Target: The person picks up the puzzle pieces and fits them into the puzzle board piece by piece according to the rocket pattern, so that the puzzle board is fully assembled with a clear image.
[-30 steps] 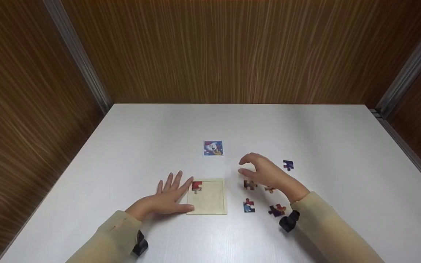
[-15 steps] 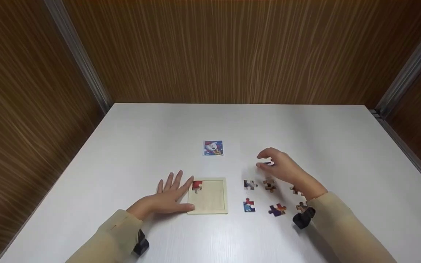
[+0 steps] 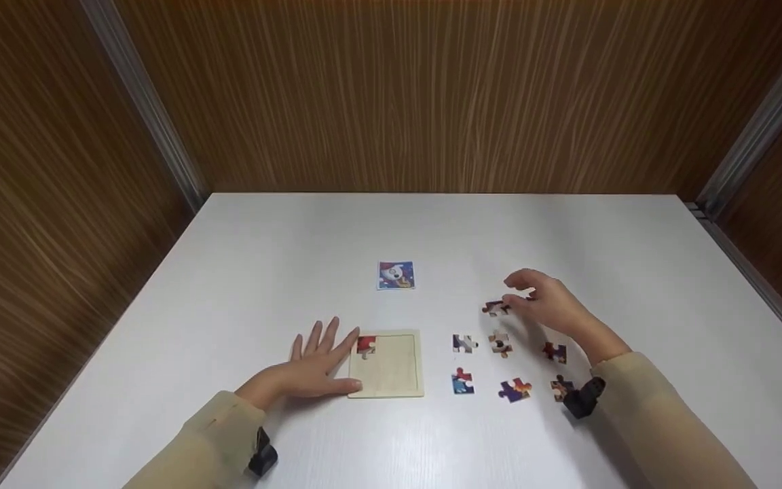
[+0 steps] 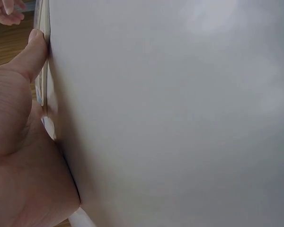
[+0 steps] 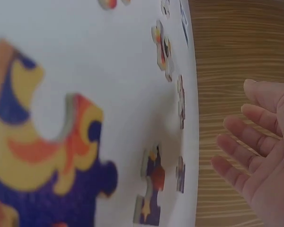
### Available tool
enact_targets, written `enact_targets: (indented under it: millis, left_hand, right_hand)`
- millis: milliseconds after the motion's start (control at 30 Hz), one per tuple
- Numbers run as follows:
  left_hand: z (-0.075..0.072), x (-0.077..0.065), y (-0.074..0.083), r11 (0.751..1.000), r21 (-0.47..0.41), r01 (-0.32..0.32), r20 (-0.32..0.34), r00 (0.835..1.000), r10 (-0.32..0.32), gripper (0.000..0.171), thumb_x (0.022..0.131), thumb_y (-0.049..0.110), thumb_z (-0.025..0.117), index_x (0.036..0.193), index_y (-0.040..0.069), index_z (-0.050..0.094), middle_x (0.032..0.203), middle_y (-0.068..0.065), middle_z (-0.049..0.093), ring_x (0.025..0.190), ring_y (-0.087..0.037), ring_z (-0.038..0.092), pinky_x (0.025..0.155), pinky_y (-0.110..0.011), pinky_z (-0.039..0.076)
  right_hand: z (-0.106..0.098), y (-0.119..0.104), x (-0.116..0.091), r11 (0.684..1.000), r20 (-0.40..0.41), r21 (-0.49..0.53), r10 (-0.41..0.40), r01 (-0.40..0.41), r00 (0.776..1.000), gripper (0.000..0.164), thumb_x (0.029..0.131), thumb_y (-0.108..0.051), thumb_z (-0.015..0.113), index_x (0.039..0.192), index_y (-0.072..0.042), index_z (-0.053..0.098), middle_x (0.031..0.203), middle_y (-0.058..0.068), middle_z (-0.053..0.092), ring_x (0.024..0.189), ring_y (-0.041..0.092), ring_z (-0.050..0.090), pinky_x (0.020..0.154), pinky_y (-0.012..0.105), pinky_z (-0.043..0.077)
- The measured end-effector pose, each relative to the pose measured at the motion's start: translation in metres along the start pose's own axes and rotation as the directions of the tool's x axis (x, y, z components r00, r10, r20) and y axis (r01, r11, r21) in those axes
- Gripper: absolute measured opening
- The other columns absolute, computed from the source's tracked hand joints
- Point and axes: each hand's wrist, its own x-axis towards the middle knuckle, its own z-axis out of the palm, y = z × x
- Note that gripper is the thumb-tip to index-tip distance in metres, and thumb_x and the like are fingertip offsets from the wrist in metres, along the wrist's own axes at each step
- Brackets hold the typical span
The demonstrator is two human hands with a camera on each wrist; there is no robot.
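My left hand [image 3: 306, 377] lies with spread fingers along the left side of a square wooden puzzle tray [image 3: 394, 373], its thumb and index fingertip on the rim. One red-and-white jigsaw piece [image 3: 366, 345] sits in the tray's upper left corner. To the right, my right hand [image 3: 554, 309] hovers over loose pieces with relaxed fingers, and the right wrist view shows nothing in it. Closest to its fingertips is a brown-and-white piece [image 3: 496, 308]. A dark piece [image 3: 531, 296] is mostly hidden behind the fingers.
Several other pieces lie on the white table: a grey-white one [image 3: 464, 343], a tan one [image 3: 499, 344], a red-blue one [image 3: 462, 382], a purple-orange one [image 3: 515, 390] and a dark red one [image 3: 555, 352]. Beyond the tray is a small picture card [image 3: 396, 276] with a white dog.
My right hand has moved rightward over the pieces, uncovering the grey-white, tan and brown-and-white ones. The left hand has stayed on the tray.
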Motion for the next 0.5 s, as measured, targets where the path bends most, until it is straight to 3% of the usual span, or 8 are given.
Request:
enact_targets:
  millis: [167,500]
  left_hand:
    - [-0.0007,0.0006,0.0004,1.000,-0.004,0.000,0.002,1.000,0.000,0.091,0.083,0.064,0.052,0.151,0.024,0.006,0.153,-0.015,-0.017,0.135,-0.036,-0.022,0.101,-0.058,-0.016]
    - [0.0001,0.0000,0.0001,1.000,-0.007,0.000,0.005,1.000,0.000,0.091,0.083,0.064,0.051,0.151,0.024,0.006,0.153,-0.014,-0.017,0.135,-0.034,-0.023,0.102,-0.057,-0.016]
  right_hand:
    - [-0.0020,0.0060,0.0022,1.000,0.027,-0.027,0.015,-0.014,1.000,0.032,0.090,-0.013,0.061,0.117,0.004,0.056,0.116,0.021,0.057,0.112,0.039,0.049,0.092,0.051,0.040]
    - [0.0054,0.0073,0.0098,0.992,0.134,-0.119,0.055,-0.039,0.989,0.044,0.081,-0.004,0.069,0.122,0.004,0.056,0.129,0.026,0.048,0.123,0.044,0.038,0.100,0.054,0.030]
